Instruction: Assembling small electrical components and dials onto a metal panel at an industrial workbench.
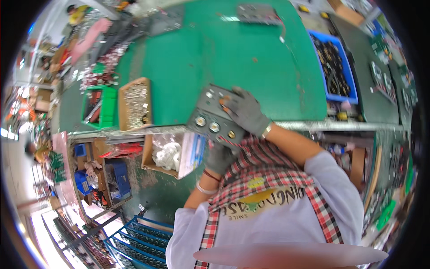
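Observation:
A dark grey rectangular metal panel [207, 106], with round silver and brass fittings along its near part, is tilted over the near edge of the green-topped table [197, 58]. My left hand [219, 158], in a grey glove, grips its near edge from below, with most of the fingers hidden behind it. From the right, my right hand [249, 110] is closed on the panel's side, its bare fingertips lying on the top face. Thin red wire shows beside the panel's near corner. A similar dark box [258, 14] with a wire lies at the table's far side.
At left stand a cardboard tray [122, 107] of small metal parts and a green bin [107, 107]. A blue bin [352, 85] of black and brass parts sits at right. Below the table edge is an open carton [146, 158] with white pieces. A blue rack [134, 219] stands lower left.

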Demonstrator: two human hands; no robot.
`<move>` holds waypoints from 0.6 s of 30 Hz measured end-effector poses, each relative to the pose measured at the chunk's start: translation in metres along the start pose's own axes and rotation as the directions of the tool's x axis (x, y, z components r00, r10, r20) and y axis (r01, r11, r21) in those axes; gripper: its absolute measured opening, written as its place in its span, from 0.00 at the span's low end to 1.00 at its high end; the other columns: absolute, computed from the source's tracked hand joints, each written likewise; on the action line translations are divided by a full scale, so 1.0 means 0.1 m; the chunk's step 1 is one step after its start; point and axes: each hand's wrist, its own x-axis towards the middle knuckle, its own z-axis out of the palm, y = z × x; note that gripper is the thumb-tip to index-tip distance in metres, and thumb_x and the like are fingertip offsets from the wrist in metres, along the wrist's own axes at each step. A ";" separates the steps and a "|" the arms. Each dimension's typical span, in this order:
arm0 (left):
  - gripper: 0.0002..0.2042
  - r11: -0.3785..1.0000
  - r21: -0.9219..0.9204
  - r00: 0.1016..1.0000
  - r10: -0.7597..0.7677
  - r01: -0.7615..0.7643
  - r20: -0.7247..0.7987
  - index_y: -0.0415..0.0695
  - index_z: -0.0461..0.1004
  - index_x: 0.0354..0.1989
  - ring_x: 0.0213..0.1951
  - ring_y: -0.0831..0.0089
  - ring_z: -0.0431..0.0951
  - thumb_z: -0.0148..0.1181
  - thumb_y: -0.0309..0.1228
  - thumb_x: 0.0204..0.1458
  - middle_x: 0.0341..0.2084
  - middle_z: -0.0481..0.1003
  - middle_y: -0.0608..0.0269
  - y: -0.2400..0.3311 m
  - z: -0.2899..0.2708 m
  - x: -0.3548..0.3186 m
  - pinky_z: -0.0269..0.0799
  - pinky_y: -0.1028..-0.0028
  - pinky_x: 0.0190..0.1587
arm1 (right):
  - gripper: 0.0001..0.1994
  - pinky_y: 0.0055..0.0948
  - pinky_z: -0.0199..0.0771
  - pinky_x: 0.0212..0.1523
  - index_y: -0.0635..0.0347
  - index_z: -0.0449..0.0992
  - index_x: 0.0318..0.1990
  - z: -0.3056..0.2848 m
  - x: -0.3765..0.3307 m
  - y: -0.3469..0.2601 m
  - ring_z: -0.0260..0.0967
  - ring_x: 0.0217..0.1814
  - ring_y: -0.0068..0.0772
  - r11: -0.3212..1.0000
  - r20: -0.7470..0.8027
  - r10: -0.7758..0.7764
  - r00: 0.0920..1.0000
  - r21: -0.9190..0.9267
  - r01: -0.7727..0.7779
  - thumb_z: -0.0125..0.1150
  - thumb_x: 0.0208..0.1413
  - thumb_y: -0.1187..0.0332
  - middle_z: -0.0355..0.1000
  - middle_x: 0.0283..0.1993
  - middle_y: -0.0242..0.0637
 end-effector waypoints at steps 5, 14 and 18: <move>0.14 0.984 -0.144 0.994 0.095 -0.103 -0.059 0.42 0.68 0.41 0.37 0.65 0.73 0.55 0.29 0.45 0.35 0.73 0.59 0.12 0.00 0.08 0.68 0.69 0.40 | 0.11 0.37 0.63 0.51 0.49 0.74 0.39 -0.07 -0.10 0.05 0.61 0.53 0.40 0.999 -0.009 -0.039 0.999 0.002 0.039 0.57 0.46 0.65 0.70 0.43 0.30; 0.15 -0.066 -0.970 0.932 -0.266 0.236 0.245 0.41 0.66 0.32 0.43 0.66 0.68 0.55 0.41 0.46 0.39 0.70 0.58 -0.05 0.02 -0.09 0.63 0.58 0.48 | 0.10 0.36 0.60 0.52 0.50 0.76 0.35 0.11 -0.13 0.05 0.62 0.53 0.39 0.954 0.104 -0.038 0.994 0.300 0.006 0.53 0.47 0.60 0.71 0.44 0.33; 0.26 -0.052 -0.989 0.971 -0.188 0.141 0.149 0.46 0.62 0.53 0.52 0.66 0.63 0.59 0.39 0.44 0.53 0.63 0.62 0.14 0.03 0.07 0.60 0.61 0.52 | 0.10 0.42 0.58 0.51 0.48 0.77 0.29 0.11 -0.28 0.06 0.59 0.53 0.40 0.903 0.328 -0.059 0.943 0.420 -0.090 0.55 0.44 0.56 0.72 0.38 0.27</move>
